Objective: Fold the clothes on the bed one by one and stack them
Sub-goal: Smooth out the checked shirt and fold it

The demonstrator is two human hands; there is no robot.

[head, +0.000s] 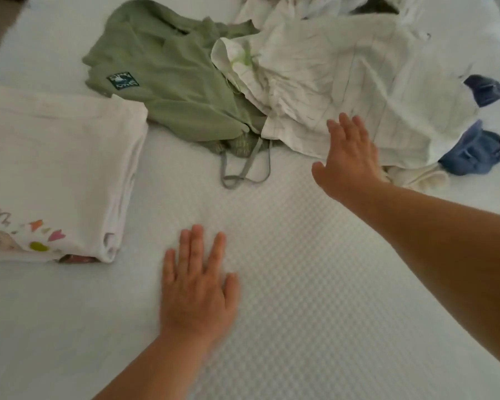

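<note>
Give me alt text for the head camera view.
A person's open right hand reaches toward a crumpled white striped shirt on a bed, left hand flat. A folded white shirt lies left, beside an unfolded green garment.

Matt dimpled (quilted) cloth bed [286, 255]

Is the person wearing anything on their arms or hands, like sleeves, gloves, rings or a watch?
No. The left hand and right hand are bare, with no gloves, rings or watch showing. Both forearms are uncovered too; no sleeve reaches into view.
</note>
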